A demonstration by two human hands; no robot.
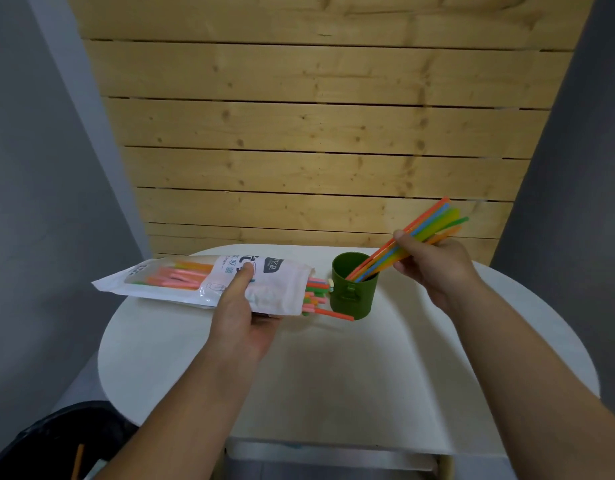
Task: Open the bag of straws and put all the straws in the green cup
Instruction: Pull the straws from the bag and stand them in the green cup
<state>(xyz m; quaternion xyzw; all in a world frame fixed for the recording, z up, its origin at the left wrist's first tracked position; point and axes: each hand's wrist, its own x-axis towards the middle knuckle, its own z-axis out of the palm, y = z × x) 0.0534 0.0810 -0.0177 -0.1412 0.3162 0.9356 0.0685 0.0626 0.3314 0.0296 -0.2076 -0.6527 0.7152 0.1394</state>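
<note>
My right hand (434,268) is closed around a bundle of straws (413,237), thumb on top and fingers curled beneath, holding them tilted so their lower ends sit inside the green cup (354,289) while the upper ends fan up and to the right. My left hand (242,320) grips the bag of straws (209,282) from below, thumb pressed flat on its printed white face, keeping the bag roughly level above the table. The bag's open mouth points right, just beside the cup, and I see pink, green and orange straw ends (316,296) poking out of it; one orange straw (337,315) sticks out further, reaching the foot of the cup. The cup stands upright on the round white table (333,375). Behind the table is a wall of pale wooden slats (316,116), and a dark bin (56,445) sits low at the left.
</note>
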